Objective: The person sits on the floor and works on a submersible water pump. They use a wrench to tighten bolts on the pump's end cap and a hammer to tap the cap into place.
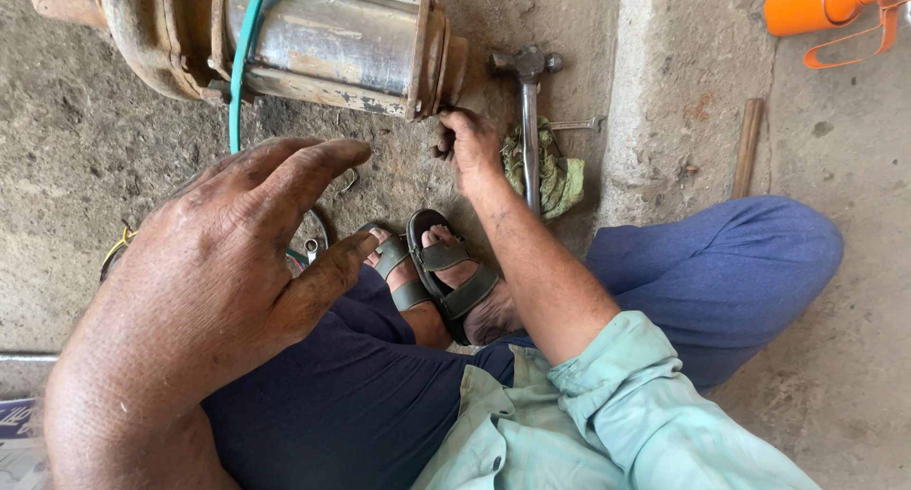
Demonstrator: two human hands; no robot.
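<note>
The right hand [467,147] reaches down to the floor and presses against the lower end rim of the motor [323,39], fingers curled in on something small and dark there; what exactly they grip I cannot tell. The left hand [228,262] hangs raised close to the camera, fingers spread and loosely bent, holding nothing, well apart from the motor and above the person's knee.

The motor, a rusty steel cylinder, lies on its side across the top of the view, its flanged end facing right. A green hose [239,73] loops over its body and runs down toward the left hand. Between the motor and the sandals [432,272] the bare floor is narrow, with a small wire clip lying on it.

Just right of the right hand a hammer [529,120] lies with its head up near the motor's end, its shaft across a green rag [560,179]. A thin spanner [574,124] sticks out beside the shaft. Past these a raised concrete step [664,101] runs top to bottom, closing off that side. Beyond its edge a wooden stick [748,147] lies on the floor, and an orange can [816,4] sits in the top corner. To the left, open rough floor stretches out, with coloured wires [119,248] at the left hand's edge.
</note>
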